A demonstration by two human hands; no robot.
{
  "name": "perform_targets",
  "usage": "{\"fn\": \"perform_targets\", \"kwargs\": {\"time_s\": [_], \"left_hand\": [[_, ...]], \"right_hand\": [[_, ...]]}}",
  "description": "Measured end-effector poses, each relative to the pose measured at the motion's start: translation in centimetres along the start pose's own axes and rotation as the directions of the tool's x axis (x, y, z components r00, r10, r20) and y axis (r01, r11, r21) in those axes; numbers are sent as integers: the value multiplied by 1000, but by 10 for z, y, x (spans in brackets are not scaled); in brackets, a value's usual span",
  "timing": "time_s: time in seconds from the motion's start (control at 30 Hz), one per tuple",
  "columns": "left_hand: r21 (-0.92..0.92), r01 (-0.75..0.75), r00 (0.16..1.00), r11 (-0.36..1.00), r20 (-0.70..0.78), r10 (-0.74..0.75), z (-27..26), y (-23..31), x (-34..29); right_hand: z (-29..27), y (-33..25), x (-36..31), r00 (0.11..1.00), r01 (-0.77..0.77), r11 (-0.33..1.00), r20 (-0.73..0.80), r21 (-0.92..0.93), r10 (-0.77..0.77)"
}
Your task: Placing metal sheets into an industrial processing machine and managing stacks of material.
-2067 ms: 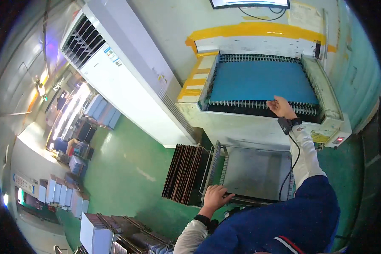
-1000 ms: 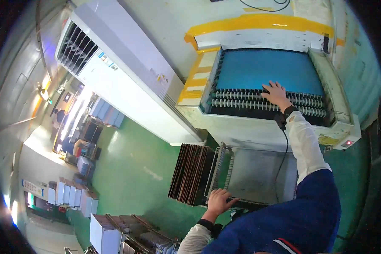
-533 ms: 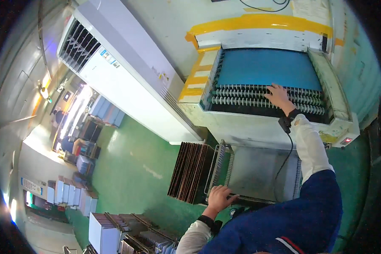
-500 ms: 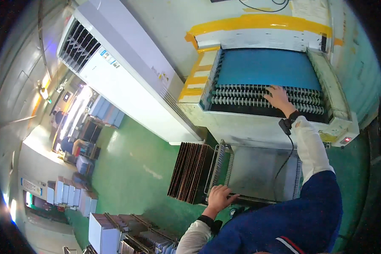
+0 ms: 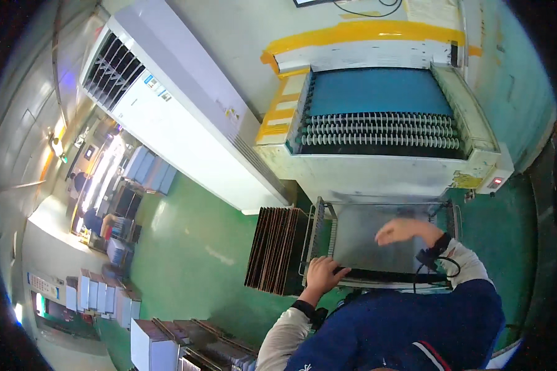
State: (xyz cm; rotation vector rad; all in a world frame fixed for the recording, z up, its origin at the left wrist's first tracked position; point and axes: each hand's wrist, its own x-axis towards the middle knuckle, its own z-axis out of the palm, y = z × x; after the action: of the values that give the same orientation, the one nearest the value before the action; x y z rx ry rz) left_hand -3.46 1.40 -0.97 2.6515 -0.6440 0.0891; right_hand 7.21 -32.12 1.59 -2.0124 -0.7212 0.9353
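Note:
My left hand (image 5: pixel 322 275) is closed over the near left corner of a metal slotted rack (image 5: pixel 316 235), with its thumb stretched along the dark near rail. My right hand (image 5: pixel 402 231) hovers over the grey flat panel (image 5: pixel 359 238) in the rack, fingers loosely extended and nothing in them. A dark band and a cable are at the right wrist. Beyond the rack stands a pale machine (image 5: pixel 377 176) with rows of white disc rollers (image 5: pixel 380 129). A flat blue sheet (image 5: pixel 377 91) lies behind the rollers, between the machine's side walls.
Left of the rack stands a stack of dark upright boards (image 5: pixel 272 250). A tall white air conditioner (image 5: pixel 185 117) leans across the view beside the machine. More racks of panels (image 5: pixel 161 340) stand at the lower left on the green floor (image 5: pixel 192 235). People work far left.
My right hand has come back from the rollers toward me and is now over the rack. My left hand stays at the rack corner. The view has shifted slightly.

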Motion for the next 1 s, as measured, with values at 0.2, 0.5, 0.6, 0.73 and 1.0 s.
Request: {"fn": "perform_targets", "kwargs": {"time_s": [0.2,0.5,0.6,0.73,1.0], "left_hand": [[28,-8,1000,1000,-7,8,5,-1,-1],[31,-31,1000,999,-4,31,1,0,0],[19,-73,995,997,-65,74,4,-4,-1],[20,-75,997,997,-34,76,3,-4,-1],[38,-75,996,996,-52,77,3,-1,-6]], "right_hand": [[73,4,-20,980,-168,985,111,26,164],[118,2,-35,959,-236,958,-199,-165,202],[131,9,-35,948,-219,941,-284,-258,143],[140,10,-34,927,-350,874,-257,-336,273],[150,24,-30,905,-401,857,-286,-324,315]]}}
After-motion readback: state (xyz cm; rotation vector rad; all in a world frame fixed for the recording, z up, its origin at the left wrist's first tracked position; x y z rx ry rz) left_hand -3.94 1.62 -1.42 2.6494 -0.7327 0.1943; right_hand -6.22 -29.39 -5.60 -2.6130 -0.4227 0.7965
